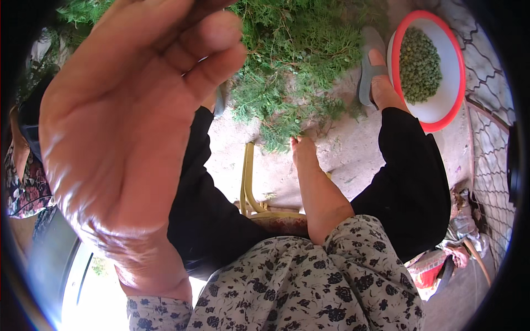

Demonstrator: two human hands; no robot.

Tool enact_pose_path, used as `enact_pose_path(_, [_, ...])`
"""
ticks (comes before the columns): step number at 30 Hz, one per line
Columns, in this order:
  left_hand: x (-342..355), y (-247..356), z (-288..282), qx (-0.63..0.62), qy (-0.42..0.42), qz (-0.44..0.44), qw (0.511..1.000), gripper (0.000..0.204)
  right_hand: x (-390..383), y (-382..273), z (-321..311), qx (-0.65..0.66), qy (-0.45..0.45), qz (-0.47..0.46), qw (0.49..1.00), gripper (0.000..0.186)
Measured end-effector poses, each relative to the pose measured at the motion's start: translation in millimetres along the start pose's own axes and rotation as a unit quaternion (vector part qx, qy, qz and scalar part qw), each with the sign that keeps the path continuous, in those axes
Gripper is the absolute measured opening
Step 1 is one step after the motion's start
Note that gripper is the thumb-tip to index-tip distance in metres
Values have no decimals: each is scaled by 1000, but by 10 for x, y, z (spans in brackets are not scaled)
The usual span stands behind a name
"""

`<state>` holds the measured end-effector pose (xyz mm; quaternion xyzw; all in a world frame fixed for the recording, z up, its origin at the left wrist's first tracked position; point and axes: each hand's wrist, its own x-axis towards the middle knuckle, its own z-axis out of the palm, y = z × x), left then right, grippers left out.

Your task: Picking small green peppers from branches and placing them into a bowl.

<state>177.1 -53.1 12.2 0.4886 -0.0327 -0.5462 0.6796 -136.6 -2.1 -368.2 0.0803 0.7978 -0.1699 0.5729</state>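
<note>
My left hand (118, 138) is raised very close to the camera, its palm facing me. Two bent fingertips show at its upper right, and the top of the hand runs out of the picture. Nothing shows in the palm. Lower down between my knees, my right hand (303, 151) is small in view, its fingers closed at the lower tip of a leafy green sprig (276, 135). That sprig joins a large heap of feathery evergreen branches (298, 49) on the ground. How firmly the fingers grip is hard to see.
A white basin with a red rim (459, 83) stands at the right, holding many small green pieces (419, 66). My sandalled foot (375, 71) is beside it. A yellow metal leg (247, 176) rises between my knees. Patterned paving and bags (436, 265) lie at right. Another person's arm (21, 149) shows far left.
</note>
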Motion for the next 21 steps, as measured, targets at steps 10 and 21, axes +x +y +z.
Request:
enact_pose_path(10, [24,-174,469,-65,55,86,993,22,-947,-1631,908,-40,-180,-500,846,21])
enact_pose_path(21, [-134,-31,558,-77,85,90,989,20,-757,-2421,842,-233,-248,-554,760,33])
